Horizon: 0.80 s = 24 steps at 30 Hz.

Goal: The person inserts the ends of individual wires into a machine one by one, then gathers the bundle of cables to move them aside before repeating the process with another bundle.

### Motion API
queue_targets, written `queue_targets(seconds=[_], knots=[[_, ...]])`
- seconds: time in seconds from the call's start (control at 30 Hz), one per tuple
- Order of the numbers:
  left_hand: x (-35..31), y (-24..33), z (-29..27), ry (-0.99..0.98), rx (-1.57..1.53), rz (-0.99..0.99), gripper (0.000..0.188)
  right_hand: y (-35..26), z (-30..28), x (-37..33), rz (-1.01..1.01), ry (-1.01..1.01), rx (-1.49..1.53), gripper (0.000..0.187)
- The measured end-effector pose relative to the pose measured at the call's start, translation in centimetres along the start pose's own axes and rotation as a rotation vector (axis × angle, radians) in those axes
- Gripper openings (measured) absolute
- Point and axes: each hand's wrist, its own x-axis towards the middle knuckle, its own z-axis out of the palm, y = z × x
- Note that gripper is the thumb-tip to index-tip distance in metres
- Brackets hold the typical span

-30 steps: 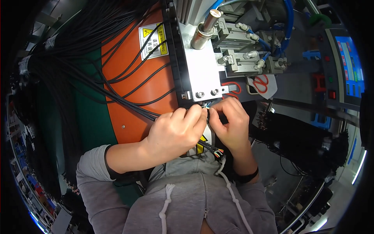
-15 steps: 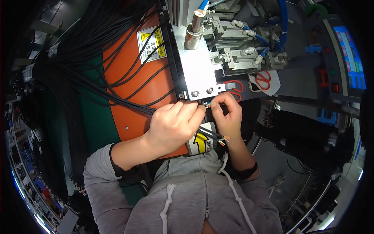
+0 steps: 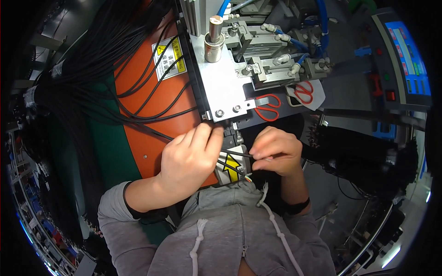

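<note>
Pinching a thin black wire [image 3: 237, 155], both hands, left hand [image 3: 191, 154] and right hand [image 3: 276, 149], stay closed.

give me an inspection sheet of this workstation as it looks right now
surface: orange panel with a green panel to its left, yellow warning label on it
job's things: thin black cable stretched between both hands, below the metal plate of the machine
clutter: red-handled scissors by the plate, a second pair further right
grippers: left hand pinches the cable; right hand pinches its other end
cables: thick bundle of black cables draped over the panels; blue hoses on top
surroundings: control panel with blue screen at right
</note>
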Motion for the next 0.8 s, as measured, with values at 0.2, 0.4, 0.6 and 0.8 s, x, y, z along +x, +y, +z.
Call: queue_targets(seconds=[0.2, 0.4, 0.6, 0.8], knots=[[1.0, 0.6, -0.1, 0.203, -0.296, 0.181, 0.017, -1.0, 4.0, 0.4, 0.187, 0.479, 0.115, 0.039], [0.7, 0.4, -0.1, 0.177, -0.575, 0.004, 0.018, -2.6, 4.3, 2.5, -0.120, 0.423, -0.586, 0.036], [0.6, -0.2, 0.2, 0.204, -0.605, 0.040, 0.018, -2.8, 4.2, 2.7, 0.020, 0.392, -0.525, 0.023], [0.8, -0.4, -0.1, 0.110, -0.483, 0.087, 0.018, -2.7, 3.7, 2.6, 0.316, 0.451, 0.005, 0.014]])
